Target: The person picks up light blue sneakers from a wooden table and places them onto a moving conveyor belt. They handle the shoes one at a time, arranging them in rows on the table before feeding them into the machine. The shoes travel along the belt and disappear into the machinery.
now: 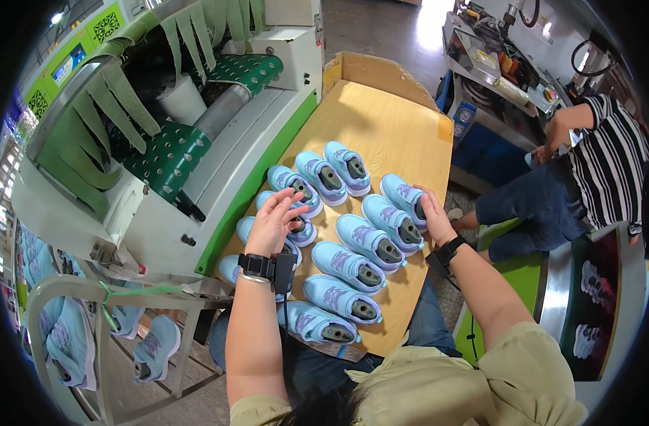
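Light-blue sneakers with lilac patches stand in two slanting rows on a wooden tabletop [395, 113], dark forms showing in their openings. My left hand [271, 224] hovers over the left row with its fingers spread and nothing in them; it partly hides a sneaker [304, 232] below. At the far end of the right row, my right hand [434, 213] is closed around the heel of a sneaker [399, 190]. Beside that one stands another sneaker [390, 219]. Each wrist wears a black strap with a small box.
To the left, a machine [267, 128] has a green perforated conveyor belt [169, 157] and hanging fabric strips. More sneakers [157, 348] sit on a metal rack at lower left. A cardboard edge [385, 74] borders the table's far end. A co-worker [587, 163] in a striped shirt sits at right.
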Motion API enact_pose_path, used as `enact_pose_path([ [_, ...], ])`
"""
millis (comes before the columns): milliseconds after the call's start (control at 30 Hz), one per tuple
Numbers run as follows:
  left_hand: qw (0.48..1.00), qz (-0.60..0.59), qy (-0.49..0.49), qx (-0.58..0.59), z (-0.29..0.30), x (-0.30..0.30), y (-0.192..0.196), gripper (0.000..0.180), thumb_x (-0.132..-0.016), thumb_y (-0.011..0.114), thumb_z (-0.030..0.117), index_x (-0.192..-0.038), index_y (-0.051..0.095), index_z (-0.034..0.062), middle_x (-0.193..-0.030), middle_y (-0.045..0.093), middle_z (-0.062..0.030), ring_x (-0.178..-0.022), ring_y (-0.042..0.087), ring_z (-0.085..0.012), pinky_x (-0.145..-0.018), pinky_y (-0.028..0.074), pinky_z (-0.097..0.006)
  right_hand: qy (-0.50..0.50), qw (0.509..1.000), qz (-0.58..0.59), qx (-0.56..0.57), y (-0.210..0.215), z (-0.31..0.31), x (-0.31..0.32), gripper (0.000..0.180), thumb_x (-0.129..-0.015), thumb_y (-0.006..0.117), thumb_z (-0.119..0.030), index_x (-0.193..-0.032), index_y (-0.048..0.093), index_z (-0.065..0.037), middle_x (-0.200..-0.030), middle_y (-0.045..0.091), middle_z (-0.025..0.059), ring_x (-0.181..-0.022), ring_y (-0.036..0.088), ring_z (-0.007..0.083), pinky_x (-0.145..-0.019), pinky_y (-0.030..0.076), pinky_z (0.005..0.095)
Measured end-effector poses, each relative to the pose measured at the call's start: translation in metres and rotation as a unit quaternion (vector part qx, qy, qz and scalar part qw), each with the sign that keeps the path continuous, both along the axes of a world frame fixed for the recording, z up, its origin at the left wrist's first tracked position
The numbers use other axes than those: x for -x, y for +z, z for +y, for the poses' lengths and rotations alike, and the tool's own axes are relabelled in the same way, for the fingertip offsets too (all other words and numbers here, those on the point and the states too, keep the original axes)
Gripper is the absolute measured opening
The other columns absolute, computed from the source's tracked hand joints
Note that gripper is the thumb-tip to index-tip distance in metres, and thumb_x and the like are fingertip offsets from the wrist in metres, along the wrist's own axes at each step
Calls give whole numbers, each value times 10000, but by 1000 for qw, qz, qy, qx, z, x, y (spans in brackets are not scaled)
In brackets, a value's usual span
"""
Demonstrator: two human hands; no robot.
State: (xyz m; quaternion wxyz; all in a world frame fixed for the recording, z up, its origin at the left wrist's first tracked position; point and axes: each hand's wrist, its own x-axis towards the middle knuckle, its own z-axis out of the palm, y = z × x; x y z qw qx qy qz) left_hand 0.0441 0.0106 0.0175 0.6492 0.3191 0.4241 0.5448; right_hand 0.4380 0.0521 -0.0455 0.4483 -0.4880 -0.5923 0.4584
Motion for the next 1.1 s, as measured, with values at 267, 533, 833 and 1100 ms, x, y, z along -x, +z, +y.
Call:
enact_pose_path([
  [267, 1000, 7, -5, -1, -3, 4, -3, 363, -1015, 536, 227, -1333, 500, 55, -1325, 594, -122, -1101, 643, -228, -788, 492, -319, 10, 1000, 24, -1, -3, -3, 2, 439, -1044, 468, -360, -1349, 497, -45, -1299, 558, 106, -1219, 508, 204, -1057, 382, 334],
  [533, 1000, 14, 8, -10, -2, 10, -14, 381, -992, 564, 228, -1344, 521, 87, -1319, 606, -104, -1033, 650, -206, -808, 500, -321, 97, 991, 58, 71, -5, 9, 2, 510, -980, 570, -444, -1377, 472, -140, -1306, 515, 60, -1205, 475, 217, -961, 473, 455],
  [833, 999, 40, 1, -19, 12, 14, -25, 437, -985, 582, 276, -1361, 490, 74, -1336, 584, -95, -1052, 639, -223, -702, 452, -261, 34, 998, -39, 46, 14, 5, -5, 530, -1008, 492, -445, -1392, 466, -82, -1375, 490, 168, -1296, 461, 281, -1081, 369, 379],
  [1100, 999, 37, 10, -26, 9, 14, -28, 429, -993, 574, 269, -1360, 482, 66, -1335, 581, -107, -1037, 646, -230, -697, 466, -260, 43, 998, -52, 10, 4, 9, -5, 548, -1012, 489, -444, -1379, 467, -38, -1352, 505, 190, -1276, 476, 289, -1078, 366, 378],
])
